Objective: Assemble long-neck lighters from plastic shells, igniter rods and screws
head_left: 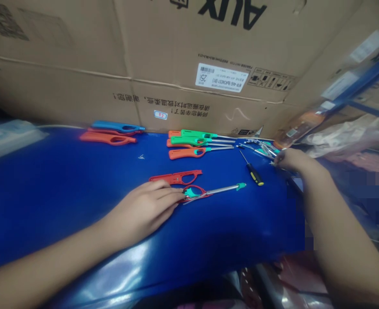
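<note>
My left hand (154, 201) lies over a red gas lighter (203, 189) whose handle is laid open. Its fingers close on the handle, which they mostly hide, near a teal trigger part. The lighter's metal tube points right and ends in a teal tip. Just behind it is a loose red handle shell (175, 177). My right hand (291, 159) is at the heap of metal tubes and small parts (263, 148) at the right, fingers bent down and pressed together. What they grip, if anything, is too small to make out. A black and yellow screwdriver (254, 174) lies left of that hand.
Several orange and green lighters (189, 148) lie at the back. Blue and red handle shells (112, 134) are stacked further left, with tiny white pieces (141, 157) nearby. A cardboard wall (89, 94) bounds the blue table (80, 184). An orange drink bottle (297, 128) leans at the right.
</note>
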Available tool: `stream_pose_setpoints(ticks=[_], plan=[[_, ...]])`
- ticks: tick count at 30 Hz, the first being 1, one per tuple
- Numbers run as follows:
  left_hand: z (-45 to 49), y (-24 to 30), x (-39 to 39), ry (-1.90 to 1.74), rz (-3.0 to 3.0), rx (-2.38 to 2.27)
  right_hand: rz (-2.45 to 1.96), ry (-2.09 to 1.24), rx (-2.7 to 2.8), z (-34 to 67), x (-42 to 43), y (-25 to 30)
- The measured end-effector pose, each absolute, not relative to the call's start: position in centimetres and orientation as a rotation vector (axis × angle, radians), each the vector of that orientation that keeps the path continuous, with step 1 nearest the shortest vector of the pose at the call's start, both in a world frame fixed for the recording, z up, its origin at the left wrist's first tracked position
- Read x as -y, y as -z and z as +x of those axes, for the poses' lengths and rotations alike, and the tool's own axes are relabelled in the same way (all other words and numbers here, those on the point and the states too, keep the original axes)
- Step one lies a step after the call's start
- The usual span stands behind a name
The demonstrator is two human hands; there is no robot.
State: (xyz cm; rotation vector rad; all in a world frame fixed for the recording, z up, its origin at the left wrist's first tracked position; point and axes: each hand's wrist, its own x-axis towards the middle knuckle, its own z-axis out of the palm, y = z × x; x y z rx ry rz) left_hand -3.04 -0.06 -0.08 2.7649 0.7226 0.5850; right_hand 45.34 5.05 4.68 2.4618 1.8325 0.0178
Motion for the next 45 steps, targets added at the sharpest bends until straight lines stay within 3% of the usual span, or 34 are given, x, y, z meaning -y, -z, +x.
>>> stream_pose_setpoints(ticks=[8, 11, 15, 19, 22, 26, 31, 39, 41, 45], plan=[[-2.6, 0.0, -0.1, -0.696, 2.651, -0.695, 2.451, 0.217, -2.127, 38.6, -3.8, -8.5], [-2.4, -0.1, 0.2, -0.796, 2.549, -0.734, 2.194, 0.785, -2.7, 33.0, -2.4, -8.9], [-1.9, -0.4, 0.7, -0.916, 2.277, -0.846, 1.79, 1.647, -2.791, 25.3, 0.1, -7.0], [-1.4, -0.5, 0.8, -0.926, 1.908, -0.787, 1.586, 2.092, -2.727, 21.1, 2.2, -4.2], [-1.5, -0.4, 0.6, -0.908, 1.884, -0.756, 1.508, 2.24, -2.785, 20.4, 2.7, -2.9], [-2.0, -0.3, 0.4, -0.96, 2.108, -0.809, 1.504, 1.988, -3.06, 21.1, 2.3, -2.2], [-2.2, -1.1, 0.3, -0.958, 2.052, -0.863, 1.516, 1.022, -3.27, 22.6, 1.8, -2.8], [-2.2, -2.5, 0.0, -0.739, 1.541, -0.98, 1.224, 0.487, -3.147, 22.5, 1.9, -1.9], [-2.4, -2.6, -0.1, -0.656, 1.445, -0.974, 1.247, 0.503, -3.158, 22.5, 1.8, -1.6], [-2.6, -3.1, -0.2, -0.438, 1.355, -0.967, 1.387, 0.942, -3.193, 22.8, 1.6, -1.7]])
